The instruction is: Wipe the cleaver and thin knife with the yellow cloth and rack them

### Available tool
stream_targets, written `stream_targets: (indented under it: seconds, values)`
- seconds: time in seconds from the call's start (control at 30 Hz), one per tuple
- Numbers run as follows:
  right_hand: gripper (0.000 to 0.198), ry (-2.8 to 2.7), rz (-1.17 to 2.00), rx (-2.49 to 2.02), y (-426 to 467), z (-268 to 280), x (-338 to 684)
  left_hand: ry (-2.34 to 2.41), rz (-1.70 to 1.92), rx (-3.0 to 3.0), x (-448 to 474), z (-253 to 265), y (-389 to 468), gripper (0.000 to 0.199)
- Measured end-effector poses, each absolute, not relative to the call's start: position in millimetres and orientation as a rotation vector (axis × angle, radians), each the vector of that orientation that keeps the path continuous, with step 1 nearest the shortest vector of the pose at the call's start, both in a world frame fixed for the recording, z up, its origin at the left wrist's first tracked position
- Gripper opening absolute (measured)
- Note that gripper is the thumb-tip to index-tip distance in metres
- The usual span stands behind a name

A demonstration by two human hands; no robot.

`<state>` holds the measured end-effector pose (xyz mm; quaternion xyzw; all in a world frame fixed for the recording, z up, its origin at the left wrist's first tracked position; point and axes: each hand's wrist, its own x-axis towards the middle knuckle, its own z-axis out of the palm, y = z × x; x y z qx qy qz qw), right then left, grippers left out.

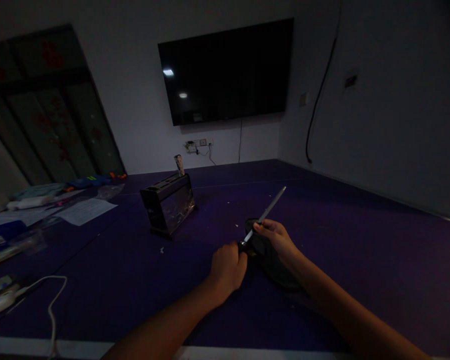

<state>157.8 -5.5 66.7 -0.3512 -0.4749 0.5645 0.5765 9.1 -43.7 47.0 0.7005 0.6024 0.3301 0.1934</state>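
Firm at the base, light along the metal

Head view: the left hand (pixel 228 267) has its fingers wrapped round the dark base of a blade-like strip (pixel 273 204), while the right hand (pixel 280 243) pinches the metal farther along. The strip points forward and rightward over the purple surface (pixel 195 320), near a dark flat item (pixel 277 270). Handling it well probably means anchoring the left fist, keeping right fingertips on flat faces, off any edge, and turning the tip away from both wrists.
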Motion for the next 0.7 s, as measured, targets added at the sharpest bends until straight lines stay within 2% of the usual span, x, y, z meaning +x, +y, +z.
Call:
stream_targets:
  seconds: [0.2,0.4,0.53,0.7]
  values:
    - [0.034,-1.097,1.333,-0.828,-3.5,64.7,159.5,1.472,0.941,1.824,9.8,44.9,-39.7,0.01]
    - [0.034,-1.089,1.364,-0.832,-1.5,64.0,162.6,0.881,0.584,1.162,4.9,44.4,-32.4,0.014]
    - [0.034,-1.081,1.357,-0.823,-1.8,65.8,163.7,0.56,0.332,0.94,-2.5,49.4,-29.6,0.015]
    - [0.033,-1.079,1.337,-0.821,-1.1,66.1,163.8,0.739,0.443,1.055,3.1,48.1,-32.3,0.015]
